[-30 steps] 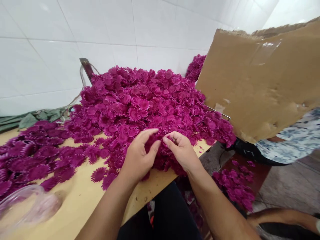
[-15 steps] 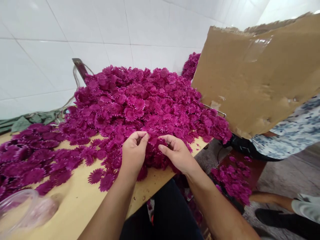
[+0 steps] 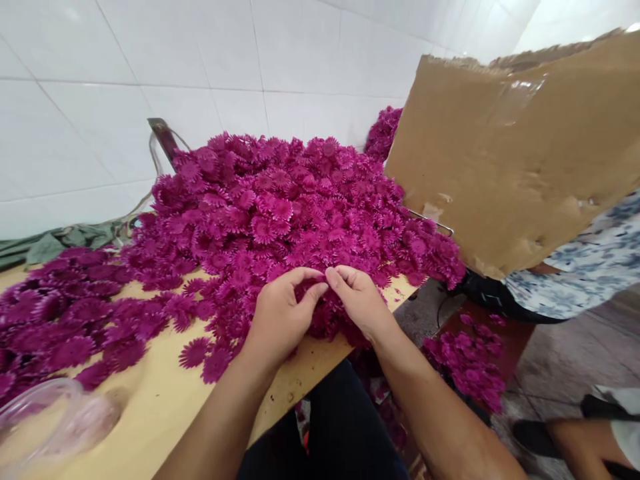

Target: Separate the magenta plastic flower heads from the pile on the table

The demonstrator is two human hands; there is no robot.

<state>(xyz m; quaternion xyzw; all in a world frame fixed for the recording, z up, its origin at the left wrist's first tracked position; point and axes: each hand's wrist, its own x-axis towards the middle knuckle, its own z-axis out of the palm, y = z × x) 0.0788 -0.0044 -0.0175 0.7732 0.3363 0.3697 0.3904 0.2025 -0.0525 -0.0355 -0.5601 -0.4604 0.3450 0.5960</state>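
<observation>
Fingers (image 3: 302, 274) of the left hand (image 3: 280, 317) and right hand (image 3: 361, 301) meet tip to tip. Each thumb and forefinger is pinched closed on one small magenta flower (image 3: 314, 284), which the fingers largely hide; a fine pinch suits so small and soft a piece. The flower is held low over the near edge of the flower heap (image 3: 300, 200), by the front edge of the table (image 3: 165, 400), within easy reach of both hands. The heap banks up against the tiled wall (image 3: 150, 67). Flatter, darker loose flowers (image 3: 75, 320) spread to the left, well apart from the hands. A clear plastic container (image 3: 55, 417) sits at the near left corner. At right, a tilted cardboard box (image 3: 510, 153) overhangs the heap's side, with another person's patterned garment (image 3: 590, 267) below it.
</observation>
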